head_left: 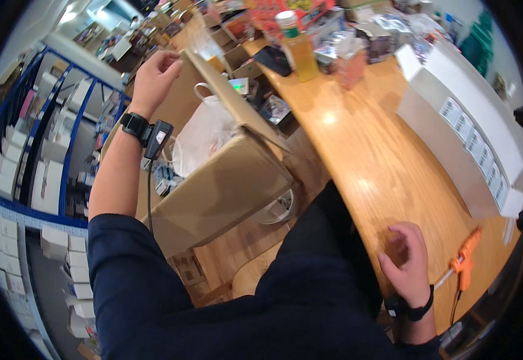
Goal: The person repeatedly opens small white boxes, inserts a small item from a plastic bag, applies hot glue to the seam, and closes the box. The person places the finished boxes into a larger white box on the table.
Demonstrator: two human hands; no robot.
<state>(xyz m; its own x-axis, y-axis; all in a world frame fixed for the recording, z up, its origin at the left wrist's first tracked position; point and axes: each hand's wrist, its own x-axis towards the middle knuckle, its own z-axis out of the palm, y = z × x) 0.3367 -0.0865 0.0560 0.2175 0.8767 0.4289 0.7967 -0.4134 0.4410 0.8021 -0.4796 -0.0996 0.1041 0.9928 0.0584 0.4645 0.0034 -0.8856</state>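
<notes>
My left hand (157, 76) is raised over the far rim of a large open cardboard box (225, 184), its fingers loosely curled and nothing visible in them. Whether its fingertips touch the upright flap cannot be made out. Inside the box are a white bag with loop handles (207, 126) and several small packages (166, 177). Over the near edge of a wooden table (369, 148) is my right hand (408, 263), thumb and fingers apart, holding nothing. An orange glue gun (465, 261) with a glue stick in its back lies to the right of that hand.
A long white carton (450, 148) with printed labels stands on the table's right side. Farther back are a bottle of yellow liquid (301, 49), a dark phone (272, 60) and foil packages. Blue-framed shelves (74, 117) with white boxes line the left. A round bin (279, 209) stands beneath the box's corner.
</notes>
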